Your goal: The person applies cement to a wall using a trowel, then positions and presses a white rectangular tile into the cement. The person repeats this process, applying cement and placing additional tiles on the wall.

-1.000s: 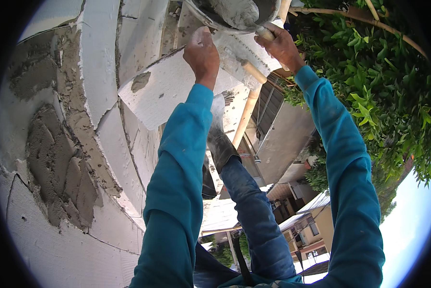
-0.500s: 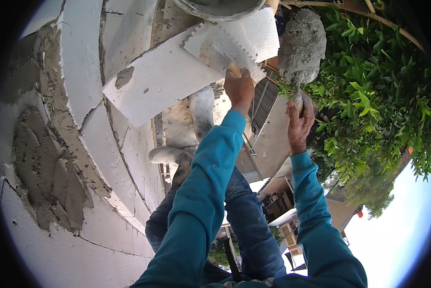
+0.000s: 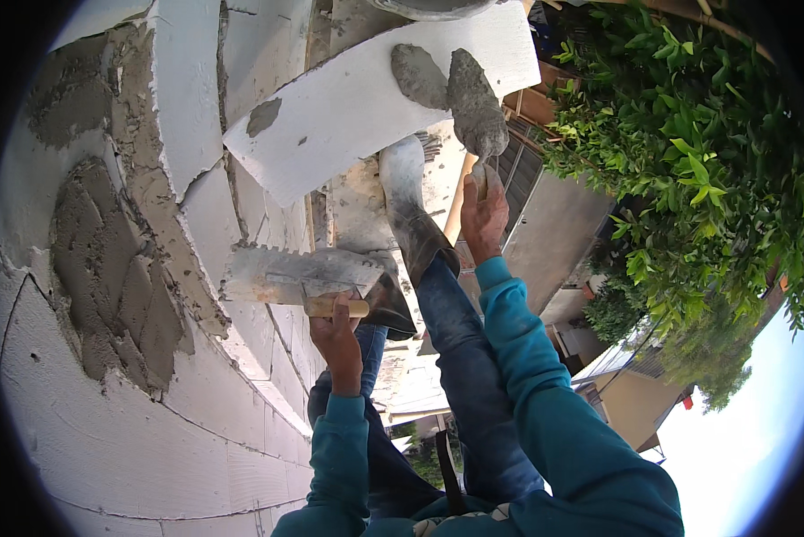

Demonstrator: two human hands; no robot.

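My left hand [image 3: 336, 351] is closed round the wooden handle of a notched trowel [image 3: 281, 276], its toothed metal blade pointing left toward the wall. My right hand [image 3: 484, 219] grips the handle of a mason's trowel [image 3: 480, 148]. Grey mortar [image 3: 473, 94] covers its blade, which overlaps the edge of a long white block [image 3: 339, 116] in this view; whether they touch, I cannot tell. A rounded patch of mortar [image 3: 420, 76] lies on that block beside the blade. A smaller grey patch [image 3: 263, 116] marks its left end.
At left curves a white block wall [image 3: 200, 430] with a thick smear of grey mortar [image 3: 106, 277]. A bucket rim [image 3: 438, 9] shows at the top. My boots [image 3: 406, 179] stand below the block. Leafy branches [image 3: 688, 161] fill the right side, with houses beyond.
My left hand has brought the notched trowel from in front of the block down and left. My right hand has moved left and lower, turning the loaded trowel. The block's mortar patch now shows.
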